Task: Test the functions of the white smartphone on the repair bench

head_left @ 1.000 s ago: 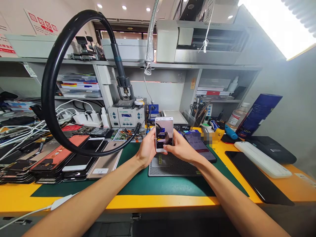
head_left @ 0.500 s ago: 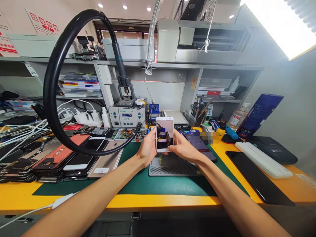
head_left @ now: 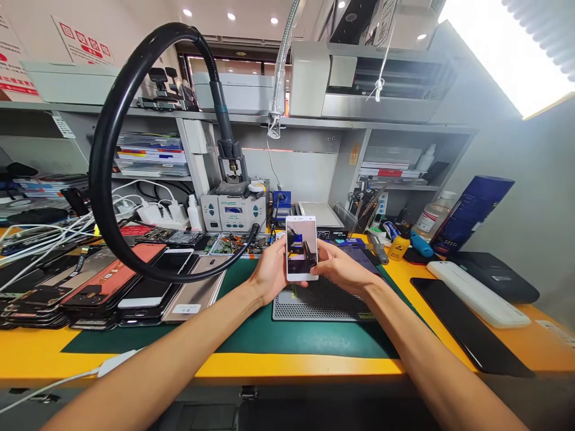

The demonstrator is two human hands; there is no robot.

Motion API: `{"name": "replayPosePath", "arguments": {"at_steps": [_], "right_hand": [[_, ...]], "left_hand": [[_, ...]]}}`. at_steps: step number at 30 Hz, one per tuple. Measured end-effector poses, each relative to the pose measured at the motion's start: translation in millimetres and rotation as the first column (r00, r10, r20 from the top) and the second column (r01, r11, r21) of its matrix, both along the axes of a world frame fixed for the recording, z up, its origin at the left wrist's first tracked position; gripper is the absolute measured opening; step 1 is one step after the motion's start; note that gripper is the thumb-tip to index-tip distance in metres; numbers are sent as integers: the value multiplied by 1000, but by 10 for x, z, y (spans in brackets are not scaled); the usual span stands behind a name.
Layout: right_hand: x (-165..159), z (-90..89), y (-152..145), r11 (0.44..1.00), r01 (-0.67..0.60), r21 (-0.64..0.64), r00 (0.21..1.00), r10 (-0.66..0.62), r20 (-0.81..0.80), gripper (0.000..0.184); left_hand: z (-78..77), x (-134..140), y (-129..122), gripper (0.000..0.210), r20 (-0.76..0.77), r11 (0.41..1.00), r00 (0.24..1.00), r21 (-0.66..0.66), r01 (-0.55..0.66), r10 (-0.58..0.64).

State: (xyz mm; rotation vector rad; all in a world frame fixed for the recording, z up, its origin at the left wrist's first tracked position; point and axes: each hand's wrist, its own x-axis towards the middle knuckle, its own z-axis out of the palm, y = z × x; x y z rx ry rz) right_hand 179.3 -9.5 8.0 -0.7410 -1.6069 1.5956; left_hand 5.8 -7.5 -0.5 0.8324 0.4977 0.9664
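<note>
I held the white phone [head_left: 302, 248] nearly upright above the grey perforated mat [head_left: 321, 310], its screen lit. My left hand [head_left: 271, 270] was wrapped around one edge; my right hand [head_left: 340, 267] gripped the other, thumb at the screen's lower corner. That thumb, I judged, could cause a stray touch, and a slack grip could drop the phone. Farther left, the black hose [head_left: 101, 173] looped over stacked phones [head_left: 144, 302]; a wide swing of my arm might snag it. Rightward, the black slab [head_left: 471, 323] lay near the yellow table's [head_left: 314, 366] front edge, where my elbow could nudge it off.
</note>
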Motion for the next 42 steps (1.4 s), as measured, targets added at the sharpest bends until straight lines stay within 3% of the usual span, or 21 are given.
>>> {"name": "replayPosePath", "arguments": {"at_steps": [4,29,42], "right_hand": [[-6,4,1,999,40,5,999,-40,19,47],[8,17,-8,999,-34,23,999,33,28,51],[11,7,-9,1000,-2,20,999,1,40,55]], "left_hand": [[-7,0,-3,48,-16,1000,1000,-3,-8,8],[-1,5,-3,50,-72,1000,997,6,15,-15],[-9,1,-6,47,-41,1000,999,-16,19,-20]]}}
